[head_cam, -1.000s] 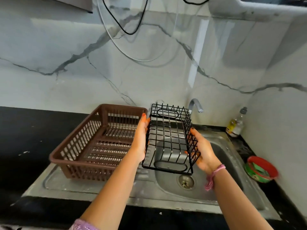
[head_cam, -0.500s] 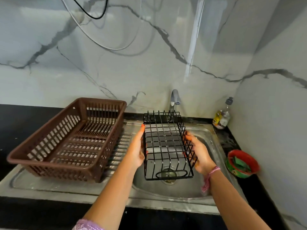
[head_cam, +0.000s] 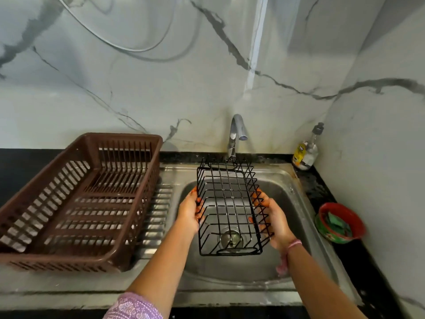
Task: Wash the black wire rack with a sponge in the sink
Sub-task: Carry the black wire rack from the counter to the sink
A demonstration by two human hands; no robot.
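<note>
The black wire rack (head_cam: 226, 203) hangs over the steel sink (head_cam: 292, 187), its open side up and its long axis pointing toward the wall. My left hand (head_cam: 189, 212) grips its left side wall. My right hand (head_cam: 272, 217) grips its right side wall, fingers curled through the wires. The drain shows through the rack's near end. A green sponge (head_cam: 337, 223) lies in a red and green bowl (head_cam: 351, 217) on the counter to the right of the sink.
A brown plastic dish basket (head_cam: 76, 196) sits on the drainboard at the left. The tap (head_cam: 235, 134) stands behind the sink, with no water running. A soap bottle (head_cam: 305, 150) is in the back right corner. Black counter runs on both sides.
Both hands have carried the rack rightward from beside the brown basket and lowered it over the sink basin. My view has tilted down and shifted right.
</note>
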